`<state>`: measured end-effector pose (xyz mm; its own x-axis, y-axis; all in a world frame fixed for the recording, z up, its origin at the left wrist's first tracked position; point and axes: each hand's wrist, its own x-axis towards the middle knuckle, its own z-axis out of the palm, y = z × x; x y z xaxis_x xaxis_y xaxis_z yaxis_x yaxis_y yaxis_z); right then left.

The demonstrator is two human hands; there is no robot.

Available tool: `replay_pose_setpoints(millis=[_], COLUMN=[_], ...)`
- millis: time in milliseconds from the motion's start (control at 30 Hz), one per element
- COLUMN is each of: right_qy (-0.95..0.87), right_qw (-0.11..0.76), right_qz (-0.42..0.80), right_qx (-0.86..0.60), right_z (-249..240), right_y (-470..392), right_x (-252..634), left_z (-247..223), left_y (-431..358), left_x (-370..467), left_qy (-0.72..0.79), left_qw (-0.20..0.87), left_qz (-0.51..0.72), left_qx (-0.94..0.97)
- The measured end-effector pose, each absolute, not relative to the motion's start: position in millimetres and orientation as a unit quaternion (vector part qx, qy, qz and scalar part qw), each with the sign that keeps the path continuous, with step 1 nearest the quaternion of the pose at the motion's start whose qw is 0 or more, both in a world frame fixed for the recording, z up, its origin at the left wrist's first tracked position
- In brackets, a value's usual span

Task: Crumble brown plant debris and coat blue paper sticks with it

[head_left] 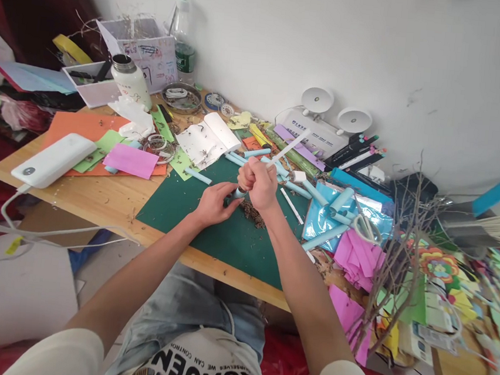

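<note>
My left hand (215, 204) rests low over the dark green mat (244, 252), its thumb and fingers curled around a short light-blue tube (239, 193). Just above and to the right, my right hand (260, 182) is closed in a fist on a white stick (291, 146). The stick's upper end sticks out slanting up to the right, while its lower end is hidden by the fist and I cannot tell whether it enters the tube. Brown crumbly bits (254, 215) lie in a heap on the mat beside the hands. Several light-blue paper rolls (315, 191) lie behind and right of the fist.
Scissors (366, 229), pink paper (358, 260) and bare twigs (401, 267) crowd the right. A white power bank (53, 160) with a cable lies at the left edge. An open white bottle (131, 82) and a tissue roll (222, 132) stand behind, near the wall.
</note>
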<state>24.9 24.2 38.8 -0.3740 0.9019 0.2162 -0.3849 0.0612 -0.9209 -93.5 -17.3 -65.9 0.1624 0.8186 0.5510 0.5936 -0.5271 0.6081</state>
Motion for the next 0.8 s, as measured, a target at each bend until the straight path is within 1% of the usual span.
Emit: replay_pose_setpoints(millis=[167, 467, 800], right_qy=[-0.515, -0.520, -0.524], right_qw=[0.503, 0.489, 0.484], right_qz=[0.652, 0.636, 0.656], right_qx=[-0.237, -0.292, -0.248], right_z=[40.6, 42.2, 38.4], right_y=[23.8, 27.8, 24.8], right_x=[23.5, 22.4, 17.1], left_z=[-65.5, -67.1, -65.6], left_y=[-17.4, -17.3, -17.5], left_x=[-94.0, -93.8, -94.6], left_qy=[0.473, 0.467, 0.469], left_qw=[0.120, 0.130, 0.131], left_qz=[0.447, 0.455, 0.441], left_qx=[0.750, 0.747, 0.754])
